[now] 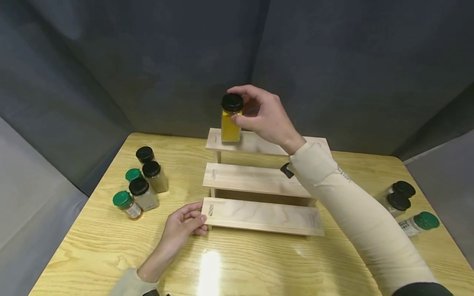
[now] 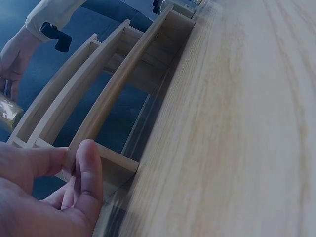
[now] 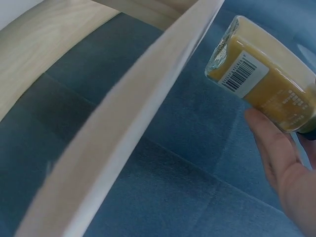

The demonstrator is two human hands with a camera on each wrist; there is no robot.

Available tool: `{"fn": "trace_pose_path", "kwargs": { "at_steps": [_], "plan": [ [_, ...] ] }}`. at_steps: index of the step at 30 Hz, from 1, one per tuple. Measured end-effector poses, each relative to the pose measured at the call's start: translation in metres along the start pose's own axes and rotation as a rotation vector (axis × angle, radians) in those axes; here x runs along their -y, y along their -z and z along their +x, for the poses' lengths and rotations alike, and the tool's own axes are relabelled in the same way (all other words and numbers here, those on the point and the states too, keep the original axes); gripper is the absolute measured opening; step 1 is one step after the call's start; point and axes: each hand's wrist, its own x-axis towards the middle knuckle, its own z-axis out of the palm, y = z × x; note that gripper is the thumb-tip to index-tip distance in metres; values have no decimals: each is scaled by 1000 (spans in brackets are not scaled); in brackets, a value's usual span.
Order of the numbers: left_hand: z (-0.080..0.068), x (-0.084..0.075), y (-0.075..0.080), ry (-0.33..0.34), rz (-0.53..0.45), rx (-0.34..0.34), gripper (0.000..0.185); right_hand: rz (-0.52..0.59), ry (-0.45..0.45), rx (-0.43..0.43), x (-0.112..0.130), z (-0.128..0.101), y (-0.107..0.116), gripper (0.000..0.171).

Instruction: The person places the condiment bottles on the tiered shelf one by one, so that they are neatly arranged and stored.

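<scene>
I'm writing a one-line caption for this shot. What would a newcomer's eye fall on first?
First, the yellow spice jar with its black lid, which the right hand grips at the left end of the top step of the wooden tiered rack. Next, the left hand touches the bottom step's left end, with more jars clustered on the table to the left.

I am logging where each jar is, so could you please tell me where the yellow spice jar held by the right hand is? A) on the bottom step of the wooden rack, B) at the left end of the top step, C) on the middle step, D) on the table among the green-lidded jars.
B: the right hand grips the yellow spice jar by its black lid, at the left end of the wooden rack's top step.
</scene>
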Motion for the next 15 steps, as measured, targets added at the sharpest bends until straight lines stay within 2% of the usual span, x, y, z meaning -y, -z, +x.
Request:
{"fn": "trace_pose_path", "kwargs": {
  "at_steps": [15],
  "plan": [
    [-2,1,-1,1,12,28,51,-12,-17,-2,-7,-4,-3,52]
  ]
}}
